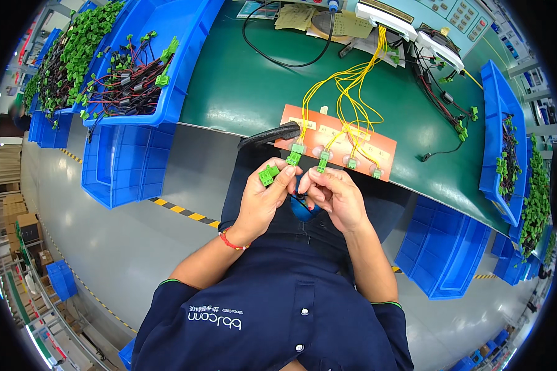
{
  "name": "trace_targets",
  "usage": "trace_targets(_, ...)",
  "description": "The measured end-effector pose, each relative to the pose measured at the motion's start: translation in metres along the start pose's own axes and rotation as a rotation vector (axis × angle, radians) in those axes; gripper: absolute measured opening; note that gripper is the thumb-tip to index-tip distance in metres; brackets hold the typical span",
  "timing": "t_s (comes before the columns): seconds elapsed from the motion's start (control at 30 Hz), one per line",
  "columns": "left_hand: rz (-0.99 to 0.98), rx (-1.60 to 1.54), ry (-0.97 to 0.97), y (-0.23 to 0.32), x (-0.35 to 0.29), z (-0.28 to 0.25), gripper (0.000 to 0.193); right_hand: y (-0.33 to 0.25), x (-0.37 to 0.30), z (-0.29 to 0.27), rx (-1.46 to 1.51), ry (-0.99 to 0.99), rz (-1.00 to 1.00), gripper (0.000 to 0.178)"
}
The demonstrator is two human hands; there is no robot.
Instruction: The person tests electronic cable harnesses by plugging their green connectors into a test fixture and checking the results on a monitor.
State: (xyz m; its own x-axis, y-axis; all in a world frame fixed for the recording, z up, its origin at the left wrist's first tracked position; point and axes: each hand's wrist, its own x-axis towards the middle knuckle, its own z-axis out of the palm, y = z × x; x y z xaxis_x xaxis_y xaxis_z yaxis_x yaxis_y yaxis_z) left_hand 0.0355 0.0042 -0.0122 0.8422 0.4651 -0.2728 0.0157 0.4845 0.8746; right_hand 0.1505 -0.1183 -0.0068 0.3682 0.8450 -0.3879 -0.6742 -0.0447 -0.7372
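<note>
Between the thumb and fingers of my left hand (262, 198) is a green terminal connector (268, 175). Just above those fingers, a second green connector (295, 154) sits on the end of yellow wires at the orange board (379, 147). My right hand (339, 195) is closed in a pinch, its fingertips right below a longer green connector (323, 161) at the board's front edge. What they grip is hidden. Thin dark wire (300, 198) shows between both hands. Further right along the board are two smaller green connectors (351, 163) with yellow wires (359, 93).
A blue bin (195, 43) of wired connectors stands left on the green table (229, 93). Another blue bin (490, 148) is at the right. A black cable (269, 135) reaches the board's left edge. Behind is a tester (458, 21) with keys; dark harnesses (436, 102) lie right.
</note>
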Motion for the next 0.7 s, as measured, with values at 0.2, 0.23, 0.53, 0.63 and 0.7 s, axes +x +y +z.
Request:
trace_targets(0.2,0.012,0.007,0.045,0.001,0.000,0.002,0.016,0.002,0.003,0.005,0.075,0.030,-0.018,0.036)
trace_targets(0.23,0.012,0.009,0.046,0.001,0.001,0.003,0.016,0.002,0.003,0.005,0.076,0.029,-0.017,0.036)
trace_targets(0.53,-0.025,-0.071,-0.041,0.004,0.013,-0.004,0.016,0.003,0.008,-0.007,0.239,-0.051,-0.013,0.030)
trace_targets(0.63,-0.073,0.004,-0.123,0.005,0.012,-0.017,0.020,0.005,0.002,-0.011,0.070,-0.021,-0.053,0.027)
trace_targets(0.7,-0.074,0.156,-0.043,0.000,0.007,-0.023,0.027,0.014,-0.007,-0.015,-0.247,0.136,-0.193,0.026)
